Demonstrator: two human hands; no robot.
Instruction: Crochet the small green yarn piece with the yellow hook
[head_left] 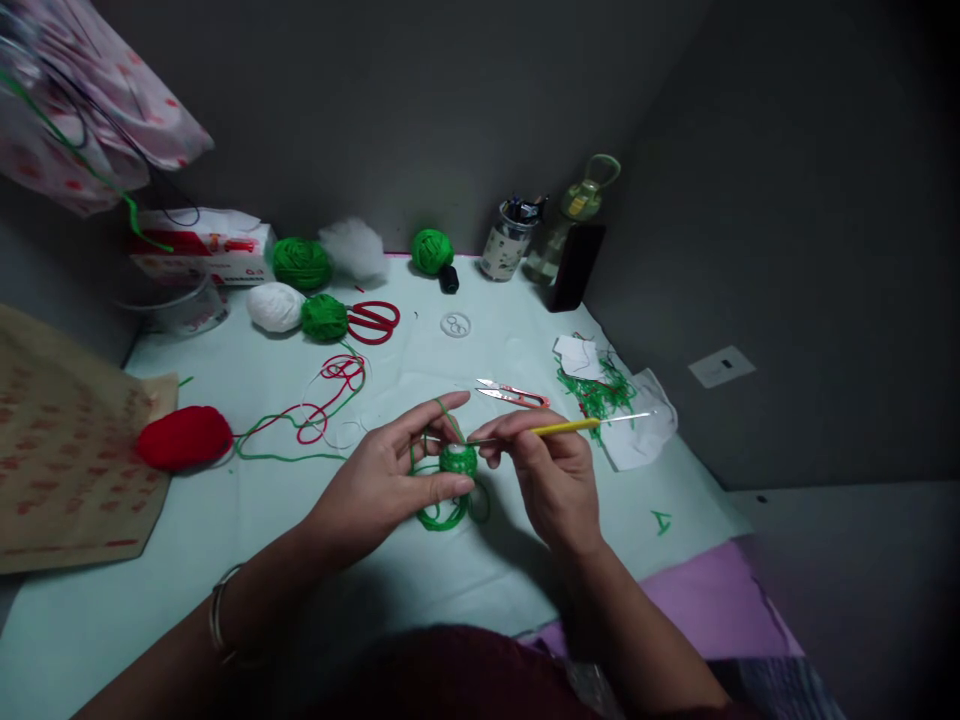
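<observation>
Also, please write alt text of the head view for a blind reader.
A person's left hand holds a small green crocheted piece while the right hand holds a yellow-handled crochet hook to it, above a pale tablecloth. Around them lie a red yarn ball, orange-handled thread snips and green yarn scraps.

A small round green yarn piece (458, 461) is right of the oval red yarn ball (184, 438); slim orange metal snips (534, 398) lie farther right.
</observation>
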